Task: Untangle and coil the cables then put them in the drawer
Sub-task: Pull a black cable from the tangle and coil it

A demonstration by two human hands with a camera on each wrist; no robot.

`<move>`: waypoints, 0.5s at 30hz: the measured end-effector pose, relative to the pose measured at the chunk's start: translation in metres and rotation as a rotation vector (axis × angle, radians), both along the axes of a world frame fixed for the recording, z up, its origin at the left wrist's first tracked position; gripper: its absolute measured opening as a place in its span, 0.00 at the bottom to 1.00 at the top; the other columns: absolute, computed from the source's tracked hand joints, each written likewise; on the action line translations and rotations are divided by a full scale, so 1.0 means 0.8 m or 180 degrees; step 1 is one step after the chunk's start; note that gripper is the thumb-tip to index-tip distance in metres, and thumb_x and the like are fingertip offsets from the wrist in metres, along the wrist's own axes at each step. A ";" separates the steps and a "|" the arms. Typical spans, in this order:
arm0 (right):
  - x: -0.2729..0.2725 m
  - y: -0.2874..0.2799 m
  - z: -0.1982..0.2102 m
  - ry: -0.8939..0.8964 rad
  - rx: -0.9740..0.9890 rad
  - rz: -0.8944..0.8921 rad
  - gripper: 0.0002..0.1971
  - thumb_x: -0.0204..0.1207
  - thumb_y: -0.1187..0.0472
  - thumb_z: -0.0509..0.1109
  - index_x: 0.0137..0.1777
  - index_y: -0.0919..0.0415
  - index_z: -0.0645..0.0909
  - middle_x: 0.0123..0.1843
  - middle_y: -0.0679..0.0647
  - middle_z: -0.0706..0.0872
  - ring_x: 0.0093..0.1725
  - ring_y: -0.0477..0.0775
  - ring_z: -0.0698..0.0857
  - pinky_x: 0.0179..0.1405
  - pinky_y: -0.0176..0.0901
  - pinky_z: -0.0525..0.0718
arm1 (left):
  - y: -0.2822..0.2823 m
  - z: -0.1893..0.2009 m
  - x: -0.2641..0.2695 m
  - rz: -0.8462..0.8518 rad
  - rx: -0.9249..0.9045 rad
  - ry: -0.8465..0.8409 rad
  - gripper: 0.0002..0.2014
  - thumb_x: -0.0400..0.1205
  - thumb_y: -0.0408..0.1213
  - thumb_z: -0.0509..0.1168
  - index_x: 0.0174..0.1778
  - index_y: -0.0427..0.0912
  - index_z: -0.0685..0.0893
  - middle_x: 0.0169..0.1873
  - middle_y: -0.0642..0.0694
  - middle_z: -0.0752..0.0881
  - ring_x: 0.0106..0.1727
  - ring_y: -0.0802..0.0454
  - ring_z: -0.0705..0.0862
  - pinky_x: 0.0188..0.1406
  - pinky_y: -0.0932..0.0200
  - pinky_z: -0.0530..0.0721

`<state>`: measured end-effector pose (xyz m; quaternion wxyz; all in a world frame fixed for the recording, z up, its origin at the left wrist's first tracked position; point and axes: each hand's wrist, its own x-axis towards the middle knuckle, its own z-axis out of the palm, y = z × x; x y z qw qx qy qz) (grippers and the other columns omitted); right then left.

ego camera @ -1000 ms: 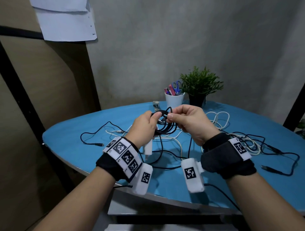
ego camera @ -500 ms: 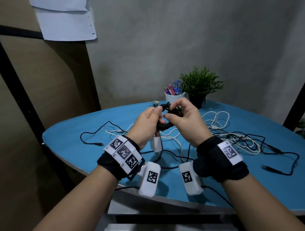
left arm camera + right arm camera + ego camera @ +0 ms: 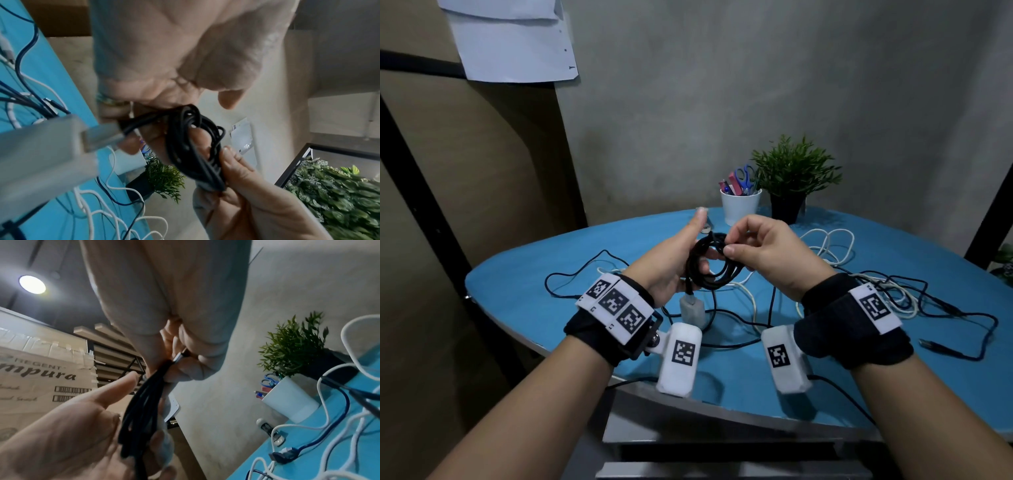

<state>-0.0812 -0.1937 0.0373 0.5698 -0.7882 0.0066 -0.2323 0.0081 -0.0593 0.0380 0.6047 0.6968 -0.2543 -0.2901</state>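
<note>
Holding: both hands keep a black cable coil (image 3: 709, 263) in the air above the blue bench (image 3: 524, 291), between the 2 wrists.
Coil look: thin, matte black cord wound into several loose oval loops, bunched tight where the fingers meet it.
Coil end: 1 strand drops from the bundle to a white adapter block (image 3: 692, 310) that hangs below the left palm; in the left wrist view the block looks blurred and grey.
Plug: a small silver-tipped plug (image 3: 178, 358) shows at the right fingertips.
Left hand (image 3: 671, 263): its grip is curled around the loops from the side, thumb raised and pointing up.
Right hand (image 3: 767, 255): its grip is pinching the top of the coil between thumb and forefinger, other fingers curled.
Other cables: white cables (image 3: 828, 246) and dark cables (image 3: 941, 301) lie tangled on the bench, mostly to the right.
Far edge: a white cup (image 3: 740, 205) with scissors (image 3: 743, 176), beside a potted plant (image 3: 792, 174).
</note>
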 end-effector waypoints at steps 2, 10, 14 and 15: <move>0.000 0.001 -0.001 0.0060 -0.0125 0.0053 0.09 0.73 0.74 0.71 0.39 0.60 0.78 0.32 0.54 0.80 0.28 0.39 0.78 0.31 0.29 0.77 | -0.002 -0.003 -0.003 0.0077 0.0090 -0.0107 0.21 0.78 0.61 0.59 0.34 0.46 0.78 0.21 0.53 0.75 0.29 0.54 0.75 0.45 0.53 0.75; 0.003 -0.006 -0.007 -0.0066 -0.0014 -0.0448 0.09 0.70 0.71 0.76 0.41 0.59 0.79 0.30 0.55 0.78 0.30 0.46 0.77 0.32 0.35 0.77 | 0.000 -0.021 -0.004 -0.0146 -0.0567 -0.0307 0.08 0.84 0.38 0.60 0.39 0.42 0.77 0.25 0.50 0.79 0.32 0.56 0.78 0.40 0.60 0.75; 0.003 0.001 -0.013 -0.0152 0.0147 -0.0519 0.07 0.69 0.70 0.77 0.44 0.65 0.82 0.32 0.55 0.80 0.24 0.37 0.76 0.26 0.27 0.74 | -0.002 -0.026 -0.007 0.0089 -0.0601 -0.0534 0.07 0.85 0.36 0.59 0.41 0.44 0.77 0.27 0.50 0.76 0.29 0.63 0.81 0.39 0.64 0.77; 0.001 0.003 -0.015 -0.0116 0.0164 -0.0484 0.06 0.70 0.69 0.76 0.46 0.65 0.83 0.33 0.54 0.82 0.25 0.36 0.76 0.26 0.26 0.73 | -0.003 -0.027 -0.009 0.0135 -0.0583 -0.0603 0.07 0.85 0.36 0.59 0.41 0.44 0.77 0.27 0.50 0.76 0.28 0.65 0.81 0.38 0.65 0.78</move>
